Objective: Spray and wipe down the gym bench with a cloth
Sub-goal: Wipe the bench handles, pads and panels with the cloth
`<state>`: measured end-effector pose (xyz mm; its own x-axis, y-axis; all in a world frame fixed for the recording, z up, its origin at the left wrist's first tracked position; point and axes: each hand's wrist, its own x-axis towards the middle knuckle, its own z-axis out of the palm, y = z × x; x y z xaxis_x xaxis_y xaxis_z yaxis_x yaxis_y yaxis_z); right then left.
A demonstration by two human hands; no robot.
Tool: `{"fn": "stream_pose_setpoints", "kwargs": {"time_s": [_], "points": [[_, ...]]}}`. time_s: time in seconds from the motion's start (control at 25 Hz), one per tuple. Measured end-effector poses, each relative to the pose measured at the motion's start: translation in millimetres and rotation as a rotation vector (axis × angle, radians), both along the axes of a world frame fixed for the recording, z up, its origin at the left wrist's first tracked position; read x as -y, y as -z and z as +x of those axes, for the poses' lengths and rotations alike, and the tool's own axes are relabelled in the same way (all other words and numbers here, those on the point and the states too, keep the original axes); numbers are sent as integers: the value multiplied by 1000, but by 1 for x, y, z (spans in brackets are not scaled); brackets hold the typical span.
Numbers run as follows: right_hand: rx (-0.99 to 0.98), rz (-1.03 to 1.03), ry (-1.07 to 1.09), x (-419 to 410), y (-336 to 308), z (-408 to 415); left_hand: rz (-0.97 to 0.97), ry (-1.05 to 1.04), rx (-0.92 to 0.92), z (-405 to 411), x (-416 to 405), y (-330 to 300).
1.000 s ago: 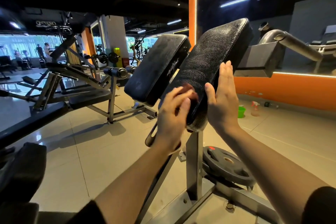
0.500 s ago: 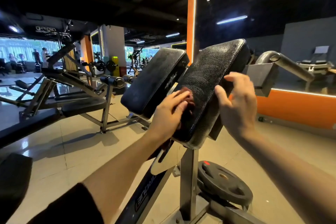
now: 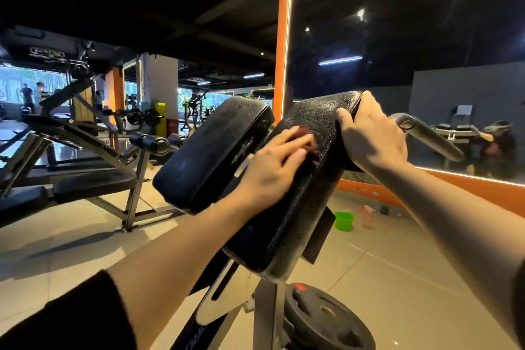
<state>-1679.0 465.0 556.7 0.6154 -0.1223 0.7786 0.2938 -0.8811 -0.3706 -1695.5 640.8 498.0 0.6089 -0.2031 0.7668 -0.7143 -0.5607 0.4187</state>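
**While the cloth stays half hidden, both hands work the right pad**

Though most of it is covered by the left hand [image 3: 272, 167], a dark reddish cloth [image 3: 308, 136] shows past the fingers, pressed flat against the face of the right-hand bench pad [image 3: 295, 207]. The left fingers lie fairly straight over the cloth and are blurred, so their exact grip cannot be told. The right hand [image 3: 372, 136] curls over the pad's top right corner, thumb on the textured front, fingers wrapped behind and out of sight. The second pad [image 3: 210, 153] sits just to the left, tilted the same way.

Half a second ago the right hand hung open beside the pad's edge; now it has closed on the upper corner. The left hand and cloth have travelled up the pad, and the view has tipped down, bringing a green bucket [image 3: 344, 220] and a faint spray bottle [image 3: 368, 217] into sight on the floor [image 3: 412, 278] by the orange wall base.

White lettering on the left pad's side is too smeared to read. A sign [image 3: 47, 52] high on the far left is also illegible. A weight plate [image 3: 326, 318] lies under the pad, cut off by the lower edge.
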Motion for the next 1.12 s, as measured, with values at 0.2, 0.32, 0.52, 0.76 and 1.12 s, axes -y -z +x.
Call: {"fn": "stream_pose_setpoints", "kwargs": {"time_s": [0.2,0.32,0.52,0.76,1.12], "points": [[-3,9,-67,1,5,-6,-82,-156,-81,36,-9,-22],[-3,61,-103,5,4,-4,53,20,38,30,16,-32],[-5,32,-102,8,3,-2,-14,-152,-39,53,22,-59],[60,46,-113,12,5,4,68,0,40,68,35,-73],[90,63,-152,13,8,5,-50,-158,-19,97,54,-95]]}}
